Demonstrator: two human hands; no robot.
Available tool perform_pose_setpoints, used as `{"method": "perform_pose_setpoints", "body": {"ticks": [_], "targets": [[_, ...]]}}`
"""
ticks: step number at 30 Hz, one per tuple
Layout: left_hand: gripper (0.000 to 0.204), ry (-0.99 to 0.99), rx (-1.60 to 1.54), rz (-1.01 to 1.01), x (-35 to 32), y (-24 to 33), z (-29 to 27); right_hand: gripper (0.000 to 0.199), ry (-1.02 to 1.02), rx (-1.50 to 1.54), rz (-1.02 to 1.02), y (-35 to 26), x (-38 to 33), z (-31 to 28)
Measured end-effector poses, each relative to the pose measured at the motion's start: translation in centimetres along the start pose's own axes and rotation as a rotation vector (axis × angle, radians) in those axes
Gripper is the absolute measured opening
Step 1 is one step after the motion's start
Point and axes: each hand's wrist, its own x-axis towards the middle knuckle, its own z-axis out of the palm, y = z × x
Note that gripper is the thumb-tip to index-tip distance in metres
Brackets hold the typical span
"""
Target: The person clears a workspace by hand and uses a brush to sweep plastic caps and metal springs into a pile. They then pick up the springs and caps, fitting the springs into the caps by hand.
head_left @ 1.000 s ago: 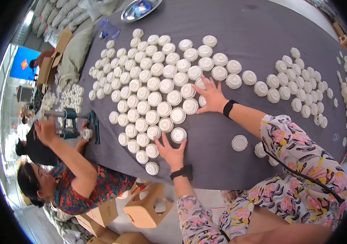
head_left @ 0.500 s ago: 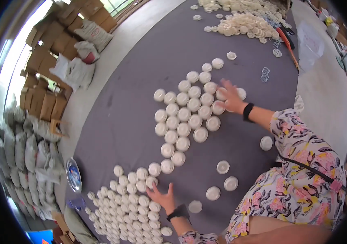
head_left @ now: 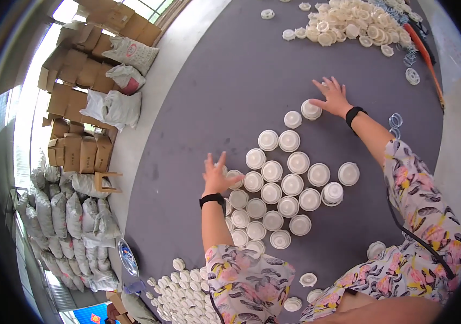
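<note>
White round plastic caps (head_left: 292,184) lie in a loose cluster on the dark grey table (head_left: 187,140). My left hand (head_left: 217,174), fingers spread, is at the cluster's left edge, its thumb over a cap (head_left: 234,179). Farther off and to the right, my right hand (head_left: 334,97) is also open, with its thumb at the rim of the farthest cap (head_left: 311,109). Neither hand grips anything. Toward the cluster's right side, one piece (head_left: 332,193) looks taller, as if two parts are stacked. My left forearm and sleeve hide some caps nearer me.
A dense group of caps (head_left: 184,289) lies at the near left, by a shiny metal dish (head_left: 128,257). Cream-coloured rings (head_left: 349,27) are heaped at the far end beside a red-handled tool (head_left: 419,46). Wire springs (head_left: 396,125) lie at right. Cartons and sacks (head_left: 74,216) stand beyond the left edge.
My left hand has left the near-left group and reached forward to the central cluster. My right hand has moved farther away, off the cluster's right side. The view has shifted.
</note>
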Motion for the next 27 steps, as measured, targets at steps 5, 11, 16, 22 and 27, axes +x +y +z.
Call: {"method": "perform_pose_setpoints", "body": {"ticks": [5,11,16,22,27], "targets": [[0.079,-0.015,0.058,0.14,-0.4,-0.4,2.2,0.077,-0.057,-0.05,-0.345,-5.4,-3.0,3.6],[0.072,0.011,0.023,0.199,-5.9,-4.7,2.1,0.075,-0.076,0.077,-0.427,-15.3,-9.0,7.5],[0.073,0.029,0.048,0.158,-12.7,-8.2,2.3,0.074,-0.168,0.116,-0.494,-21.7,-15.8,9.9],[0.075,0.063,-0.029,0.092,-24.0,-15.3,5.0,0.073,-0.247,0.156,-0.636,-29.8,-27.0,14.8],[0.077,-0.013,-0.079,-0.027,-31.2,-19.6,6.3,0.076,-0.408,0.125,-0.786,-33.3,-30.1,15.5]]}}
